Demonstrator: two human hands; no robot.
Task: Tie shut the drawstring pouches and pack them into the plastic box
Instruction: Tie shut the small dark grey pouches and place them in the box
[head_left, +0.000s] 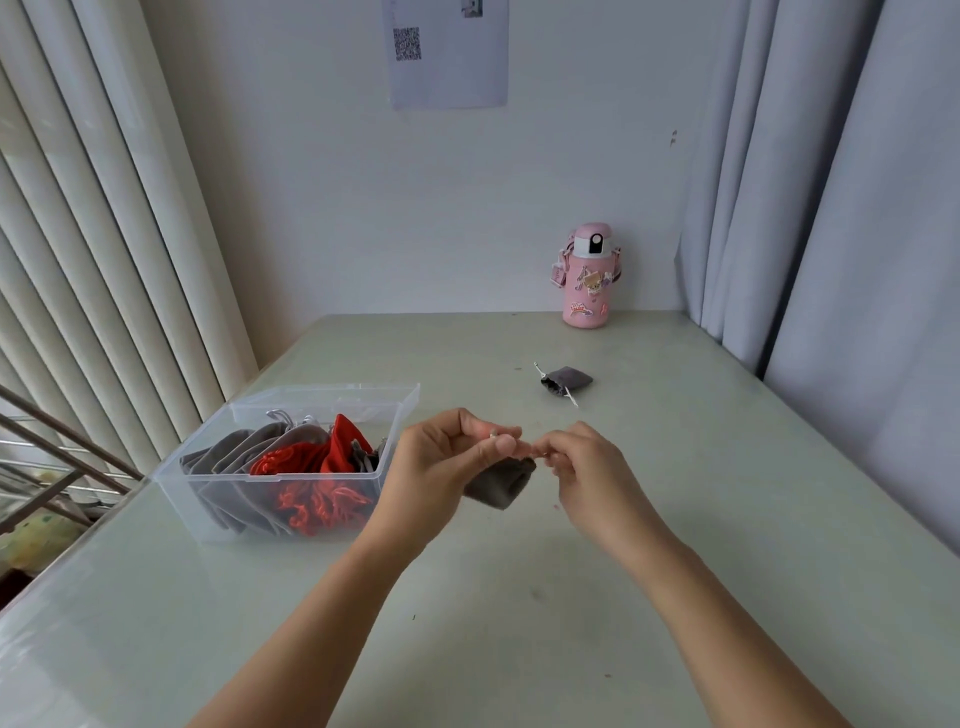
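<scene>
I have the left hand (452, 460) and right hand (589, 467) each pinching a drawstring end (491, 437) above the held grey pouch (501, 488), just right of the plastic box (208, 512). I'd pull both cords evenly apart to cinch before knotting; a loose grey pouch (569, 378) lies farther right.

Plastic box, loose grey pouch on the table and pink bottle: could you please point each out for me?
plastic box (218, 476): head view, front rim.
loose grey pouch (570, 378): head view, middle of its body.
pink bottle (587, 293): head view, middle of its body.
</scene>
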